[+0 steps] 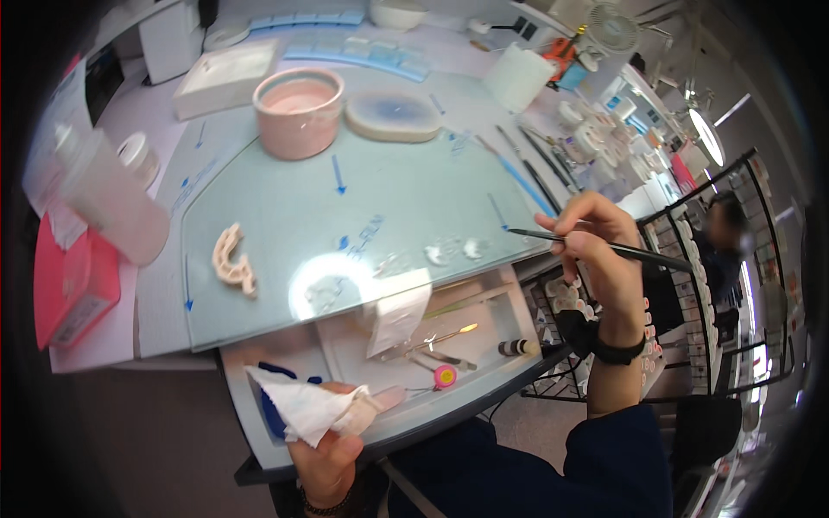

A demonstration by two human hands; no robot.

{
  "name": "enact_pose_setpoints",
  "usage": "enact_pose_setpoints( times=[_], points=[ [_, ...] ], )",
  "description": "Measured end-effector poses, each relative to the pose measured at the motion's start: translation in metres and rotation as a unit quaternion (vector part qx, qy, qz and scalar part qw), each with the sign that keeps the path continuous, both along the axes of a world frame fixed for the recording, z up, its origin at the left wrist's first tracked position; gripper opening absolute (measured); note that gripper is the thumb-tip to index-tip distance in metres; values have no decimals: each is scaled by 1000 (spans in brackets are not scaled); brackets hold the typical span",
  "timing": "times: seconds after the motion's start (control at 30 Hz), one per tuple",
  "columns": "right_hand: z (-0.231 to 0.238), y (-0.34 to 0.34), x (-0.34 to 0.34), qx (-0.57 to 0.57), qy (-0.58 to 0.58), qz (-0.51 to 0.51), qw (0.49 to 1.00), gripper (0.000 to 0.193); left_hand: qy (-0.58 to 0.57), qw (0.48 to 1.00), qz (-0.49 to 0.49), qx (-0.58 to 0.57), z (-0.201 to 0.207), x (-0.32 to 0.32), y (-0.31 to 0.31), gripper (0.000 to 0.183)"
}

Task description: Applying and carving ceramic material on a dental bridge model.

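Low at the open drawer, my left hand is closed around a crumpled white tissue and a small beige piece that looks like part of a dental model. The fingers partly cover that piece. My right hand pinches a thin dark brush between thumb and fingers. Its pointed tip hangs over the right part of the glass slab. Small white paste heaps lie on the slab near its front edge. A beige horseshoe-shaped dental model rests on the slab's left side.
A pink cup and an oval pad stand at the back. Several brushes lie to the right. On the left are a clear bottle and a pink box. The open drawer holds tools and a round pink item.
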State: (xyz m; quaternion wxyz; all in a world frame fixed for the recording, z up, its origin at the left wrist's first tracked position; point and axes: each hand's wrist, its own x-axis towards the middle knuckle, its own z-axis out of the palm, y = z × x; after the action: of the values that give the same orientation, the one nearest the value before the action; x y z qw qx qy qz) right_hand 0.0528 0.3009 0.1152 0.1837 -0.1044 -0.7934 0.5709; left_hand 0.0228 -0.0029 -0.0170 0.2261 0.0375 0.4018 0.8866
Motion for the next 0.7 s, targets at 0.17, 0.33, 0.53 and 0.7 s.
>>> enact_pose_setpoints(
  times=[0.17, 0.33, 0.53, 0.7],
  points=[
    [-6, 5, 1, 4, -36, -6, 999, 9, -4, 997, 50, -64, 3, 3, 6, 72],
    [-11, 1, 1, 33, -70, -9, 997, 11, 28, 998, 18, -44, 2, 3, 2, 61],
    [-14, -1, 0, 51, -53, 0, 997, 10, -12, 997, 57, -53, 4, 4, 9, 78],
    [-6, -9, -3, 39, -65, -3, 997, 11, -12, 997, 58, -53, 6, 4, 8, 78]
  ],
)
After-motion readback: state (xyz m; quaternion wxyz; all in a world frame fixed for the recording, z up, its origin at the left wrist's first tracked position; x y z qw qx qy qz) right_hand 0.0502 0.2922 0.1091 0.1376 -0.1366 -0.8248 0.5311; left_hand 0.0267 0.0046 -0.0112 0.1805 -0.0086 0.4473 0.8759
